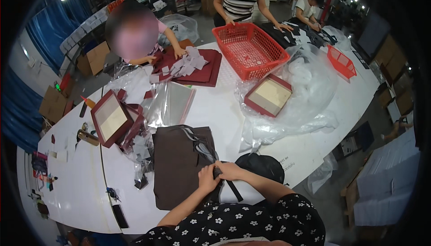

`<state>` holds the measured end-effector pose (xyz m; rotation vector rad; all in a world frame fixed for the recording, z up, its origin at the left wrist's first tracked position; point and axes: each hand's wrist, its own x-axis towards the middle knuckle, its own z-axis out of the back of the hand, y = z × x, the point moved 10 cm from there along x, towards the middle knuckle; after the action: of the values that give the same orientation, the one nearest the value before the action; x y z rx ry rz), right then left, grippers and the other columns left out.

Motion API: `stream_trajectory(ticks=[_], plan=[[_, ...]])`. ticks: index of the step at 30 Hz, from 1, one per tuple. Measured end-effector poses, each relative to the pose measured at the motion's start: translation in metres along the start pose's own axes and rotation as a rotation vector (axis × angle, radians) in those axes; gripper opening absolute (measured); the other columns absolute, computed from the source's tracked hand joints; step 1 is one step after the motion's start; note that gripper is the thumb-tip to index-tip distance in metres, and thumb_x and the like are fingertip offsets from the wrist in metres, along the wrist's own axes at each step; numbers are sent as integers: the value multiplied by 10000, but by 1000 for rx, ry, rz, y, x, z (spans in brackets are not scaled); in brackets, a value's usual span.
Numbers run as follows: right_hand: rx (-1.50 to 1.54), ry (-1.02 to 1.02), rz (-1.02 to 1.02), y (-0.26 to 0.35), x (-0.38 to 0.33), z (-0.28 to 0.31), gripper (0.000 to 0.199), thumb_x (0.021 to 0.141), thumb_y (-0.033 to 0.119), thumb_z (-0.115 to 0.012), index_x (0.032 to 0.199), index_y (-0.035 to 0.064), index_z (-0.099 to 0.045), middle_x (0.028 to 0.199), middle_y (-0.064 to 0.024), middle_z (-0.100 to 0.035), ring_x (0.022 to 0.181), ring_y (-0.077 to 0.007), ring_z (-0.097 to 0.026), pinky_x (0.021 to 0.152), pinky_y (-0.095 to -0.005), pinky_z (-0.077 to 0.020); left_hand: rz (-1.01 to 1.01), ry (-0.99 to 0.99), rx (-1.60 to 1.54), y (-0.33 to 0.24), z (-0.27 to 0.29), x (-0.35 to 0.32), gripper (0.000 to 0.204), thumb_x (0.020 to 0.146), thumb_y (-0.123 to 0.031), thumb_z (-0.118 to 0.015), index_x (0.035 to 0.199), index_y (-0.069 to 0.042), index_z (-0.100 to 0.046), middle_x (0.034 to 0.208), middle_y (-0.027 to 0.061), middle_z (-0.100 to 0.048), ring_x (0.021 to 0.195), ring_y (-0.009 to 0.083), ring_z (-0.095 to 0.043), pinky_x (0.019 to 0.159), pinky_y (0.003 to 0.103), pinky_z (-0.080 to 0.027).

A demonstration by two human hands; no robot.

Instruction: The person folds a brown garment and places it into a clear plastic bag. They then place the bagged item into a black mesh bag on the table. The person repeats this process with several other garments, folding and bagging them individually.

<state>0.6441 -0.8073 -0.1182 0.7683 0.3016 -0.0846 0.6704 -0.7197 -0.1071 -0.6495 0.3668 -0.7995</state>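
White smooth table (81, 187): both hands (220, 176) pinching flat black strap (231, 187), brown fabric (177, 165).

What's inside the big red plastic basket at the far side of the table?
The red plastic mesh basket looks empty: only its perforated floor shows. The near wall hides the strip of floor behind it.

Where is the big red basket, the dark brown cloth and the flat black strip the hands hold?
red basket (249, 51), head view, mesh floor.
dark brown cloth (176, 165), head view, its middle.
black strip (234, 191), head view, lower end.
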Motion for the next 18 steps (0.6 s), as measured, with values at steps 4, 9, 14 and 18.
stream_trajectory(ticks=[4, 9, 14, 18], plan=[[-52, 22, 44, 4, -3, -11, 491, 805, 159, -650, 1235, 58, -434, 1057, -213, -662, 966, -399, -647, 812, -477, -513, 0, 84, -367, 19, -15, 10, 779, 738, -140, -770, 1419, -126, -392, 1185, 133, -609, 1144, 317, -532, 961, 462, -375], [-168, -67, 108, 34, -14, 8, 395, 829, 150, -633, 1170, 63, -456, 928, -189, -682, 846, -385, -673, 718, -492, -524, 15, 214, -236, 29, -32, 13, 743, 754, -147, -761, 1415, -228, -431, 1152, 122, -642, 1129, 289, -552, 985, 423, -316], [-180, -94, -61, 24, -19, 9, 375, 836, 234, -636, 1143, 68, -500, 905, -188, -685, 843, -386, -677, 723, -489, -530, -7, 185, -14, 37, -53, 19, 428, 787, -184, -698, 1201, -196, -588, 977, 134, -643, 982, 305, -559, 881, 411, -324], [-12, -146, -185, 13, -25, 9, 398, 853, 260, -609, 1170, 39, -512, 977, -224, -674, 904, -402, -665, 748, -502, -528, -30, 174, 105, 33, -62, 24, 367, 803, -210, -655, 1165, -175, -612, 933, 134, -659, 948, 302, -561, 833, 419, -332]])
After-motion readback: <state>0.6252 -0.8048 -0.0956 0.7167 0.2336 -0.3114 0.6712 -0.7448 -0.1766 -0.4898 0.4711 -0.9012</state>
